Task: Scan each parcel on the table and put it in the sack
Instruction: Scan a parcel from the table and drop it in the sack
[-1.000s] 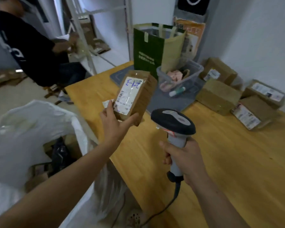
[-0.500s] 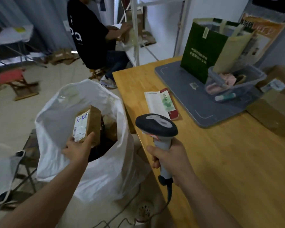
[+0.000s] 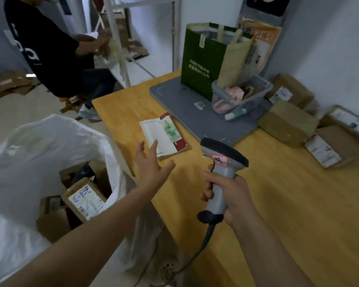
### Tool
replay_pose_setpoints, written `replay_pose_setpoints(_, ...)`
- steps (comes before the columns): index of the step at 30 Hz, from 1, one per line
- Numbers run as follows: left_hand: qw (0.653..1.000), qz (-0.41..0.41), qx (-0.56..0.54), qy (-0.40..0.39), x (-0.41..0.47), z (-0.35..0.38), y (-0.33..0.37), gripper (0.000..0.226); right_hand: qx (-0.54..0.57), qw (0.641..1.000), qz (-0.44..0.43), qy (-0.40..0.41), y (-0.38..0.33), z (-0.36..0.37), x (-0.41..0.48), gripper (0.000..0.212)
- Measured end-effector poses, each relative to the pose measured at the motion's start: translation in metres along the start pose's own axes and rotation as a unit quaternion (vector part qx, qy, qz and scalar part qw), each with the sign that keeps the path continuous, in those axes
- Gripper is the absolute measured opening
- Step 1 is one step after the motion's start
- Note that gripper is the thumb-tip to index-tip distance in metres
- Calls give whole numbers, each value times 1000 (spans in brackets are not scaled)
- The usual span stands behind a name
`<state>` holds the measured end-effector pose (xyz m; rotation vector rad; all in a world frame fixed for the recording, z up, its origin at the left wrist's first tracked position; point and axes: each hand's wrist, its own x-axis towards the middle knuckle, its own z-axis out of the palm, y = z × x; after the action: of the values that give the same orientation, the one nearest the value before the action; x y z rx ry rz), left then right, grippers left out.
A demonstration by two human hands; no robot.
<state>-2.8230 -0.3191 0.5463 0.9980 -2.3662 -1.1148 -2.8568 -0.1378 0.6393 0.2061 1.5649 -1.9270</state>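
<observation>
With the left hand [image 3: 151,166] emptied, fingers spread and relaxed, swinging back over the near corner of the light wooden table [image 3: 278,214]; with the right hand [image 3: 230,195] wrapping the grey handle of the black-headed corded barcode scanner [image 3: 223,160], holding it upright above the table's edge. Leaving behind the brown cardboard parcel with the white handwritten label [image 3: 85,200], half a second ago being pinched over the opening, now lying label-up inside the large white plastic sack [image 3: 29,162] standing beside the table. Counting that one as finished, judging by where it is lying, and probably turning toward the next. Sharing the sack with other brown boxes and something dark underneath (too shadowed for telling apart). Waiting well apart from both hands, along the far right wall: four more brown cardboard boxes with white shipping labels [image 3: 288,123], apparently still needing the scan. Sitting on the grey rectangular mat [image 3: 180,104]: a tall green paper carrier bag [image 3: 199,59], contents hidden, and just beside it a clear plastic tub [image 3: 263,90] holding pinkish items and a white tube with a green end [image 3: 235,116]. Lying flat near the left hand, a thin white booklet with a red-and-green strip [image 3: 164,135].
</observation>
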Motion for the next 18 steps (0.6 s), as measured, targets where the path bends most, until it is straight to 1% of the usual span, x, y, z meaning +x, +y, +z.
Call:
replay_pose_setpoints(2,997,61,-5,-44,8,28,34,78,62,997,-4,44,-14,-22,3,12)
replay_pose_setpoints(4,990,108,6,-91,15,55,66,79,112,990,-18,84,-29,-46,6,12)
replay_pose_setpoints(7,971,173,37,-161,20,95,111,81,186,974,-44,124,-54,-84,7,11)
replay_pose_setpoints(10,948,214,67,-225,23,136,153,78,253,952,-76,154,-82,-123,9,13)
replay_pose_setpoints(14,914,265,106,-288,32,192,203,78,317,923,-108,187,-108,-171,21,13)
replay_pose_setpoints(16,898,281,144,-307,41,220,225,81,326,918,-108,201,-111,-191,32,13)
replay_pose_setpoints(18,883,294,188,-315,55,249,246,85,321,920,-97,205,-109,-205,46,13)
